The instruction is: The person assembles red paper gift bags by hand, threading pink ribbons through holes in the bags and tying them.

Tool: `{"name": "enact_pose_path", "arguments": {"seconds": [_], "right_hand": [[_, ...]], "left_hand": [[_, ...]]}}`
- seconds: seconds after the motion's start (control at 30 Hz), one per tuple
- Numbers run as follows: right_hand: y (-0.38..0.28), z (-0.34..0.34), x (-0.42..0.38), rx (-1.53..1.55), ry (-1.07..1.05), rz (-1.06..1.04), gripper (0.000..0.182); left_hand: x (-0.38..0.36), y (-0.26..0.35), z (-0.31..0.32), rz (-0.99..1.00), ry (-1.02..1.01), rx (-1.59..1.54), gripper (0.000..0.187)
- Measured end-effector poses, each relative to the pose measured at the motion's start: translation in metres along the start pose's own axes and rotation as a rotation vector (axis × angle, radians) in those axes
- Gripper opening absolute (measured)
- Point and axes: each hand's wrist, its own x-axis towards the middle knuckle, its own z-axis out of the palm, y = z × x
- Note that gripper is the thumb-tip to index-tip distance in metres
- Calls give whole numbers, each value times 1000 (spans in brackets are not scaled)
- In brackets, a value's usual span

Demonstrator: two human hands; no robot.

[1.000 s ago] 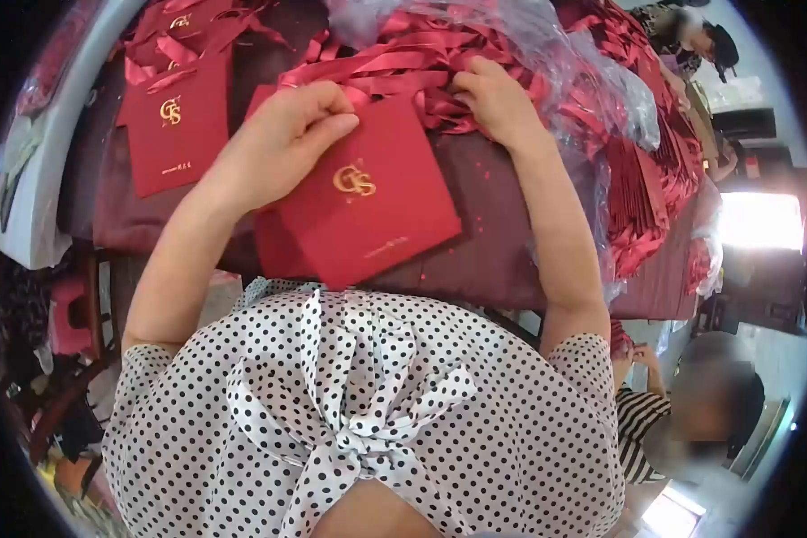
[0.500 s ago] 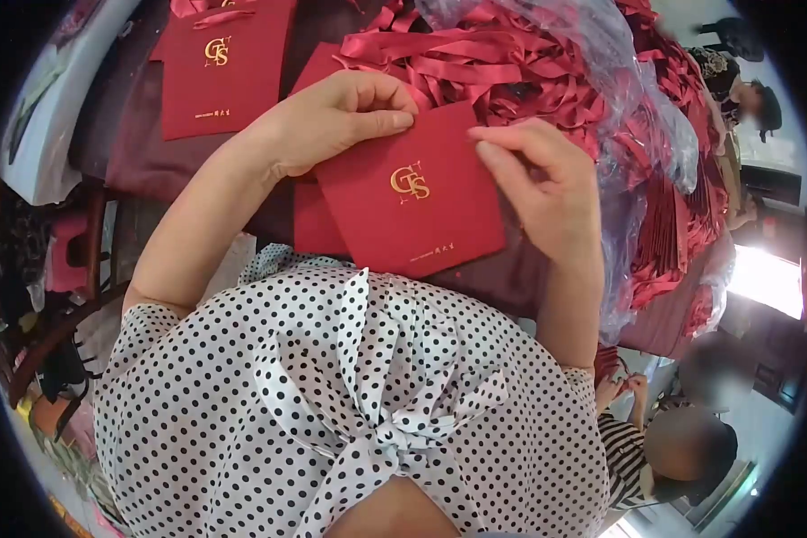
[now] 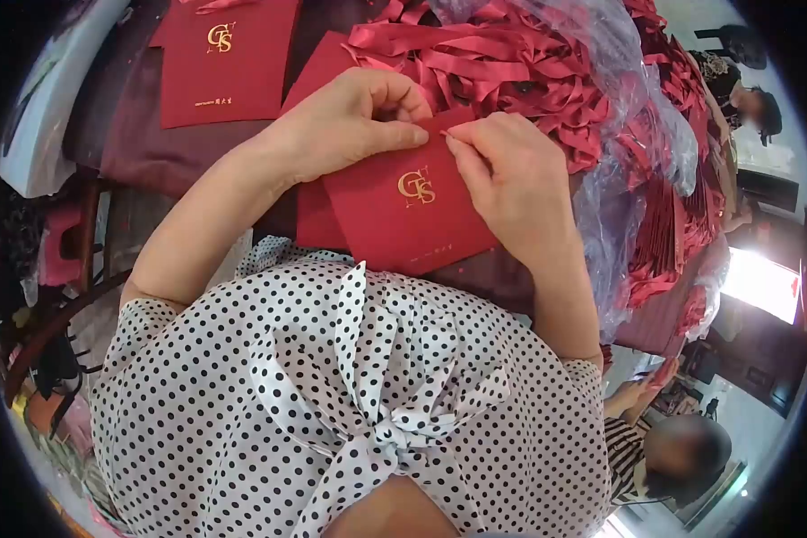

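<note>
A red paper bag with a gold logo lies tilted in front of me. At its top edge my left hand pinches it between thumb and fingers. My right hand is closed at the same edge, close to the left, with a small bit of red ribbon at its fingertips. Another red bag lies partly under the held one. Just beyond my hands is a heap of loose red ribbons.
At the upper left lies a red bag with the same logo. Clear plastic wrap and stacked red bags are on the right. A person in a striped top is at lower right; another person is at upper right.
My right hand has moved left along the bag's top edge, nearer my left hand. The striped-top person's hands have shifted and a red item shows there.
</note>
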Motion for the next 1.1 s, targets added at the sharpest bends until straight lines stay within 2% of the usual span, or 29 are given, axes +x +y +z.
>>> {"name": "enact_pose_path", "arguments": {"seconds": [0.03, 0.1, 0.2, 0.23, 0.3, 0.37, 0.4, 0.43, 0.5, 0.53, 0.6, 0.73, 0.83, 0.9, 0.97, 1.1], "right_hand": [[-1, 0, 1, -1, -1, 2, 8], [-5, -1, 4, -237, -13, -239, 7], [-16, -2, 2, -393, -81, -298, 10], [-13, 1, 2, -393, -80, -295, 10], [-5, 5, 2, -175, 34, -299, 7], [-18, -13, 7, 279, -203, 238, 16], [-11, -14, 7, 344, -212, 197, 26], [-6, -12, 5, 348, -212, 192, 26], [1, -8, 2, 219, -203, -45, 23], [-2, -11, 2, 218, -200, -47, 23], [-9, -16, 0, 340, -260, 67, 21], [-6, -17, 2, 342, -272, 102, 22], [-9, -27, -1, 263, -366, 97, 24], [-8, -28, -5, 331, -275, 78, 27], [-11, -29, -7, 428, -174, 290, 31], [-8, -21, -15, 339, -142, 228, 30]], "left_hand": [[0, 0, 1, -1, -2, -2, 8], [0, 0, 4, 36, 30, 39, 9], [-3, -1, 9, 134, 48, 67, 9], [-3, -1, 8, 133, 45, 67, 9], [-5, -1, 6, 190, 34, 60, 8], [-9, 5, 9, 183, -10, 56, 7], [-12, 7, 10, 175, -50, 53, 6], [-13, 9, 7, 189, -65, 92, 5], [-17, 11, 10, 184, -78, 86, 4], [-18, 12, 11, 181, -94, 73, 4], [-19, 16, 12, 200, -102, 143, 4], [-19, 16, 18, 199, -134, 115, 5], [-19, 18, 16, 160, -141, 112, 6], [-17, 18, 13, 151, -140, 120, 8], [-17, 19, 9, 134, -146, 113, 9], [-15, 16, 8, 96, -154, 92, 9]]}}
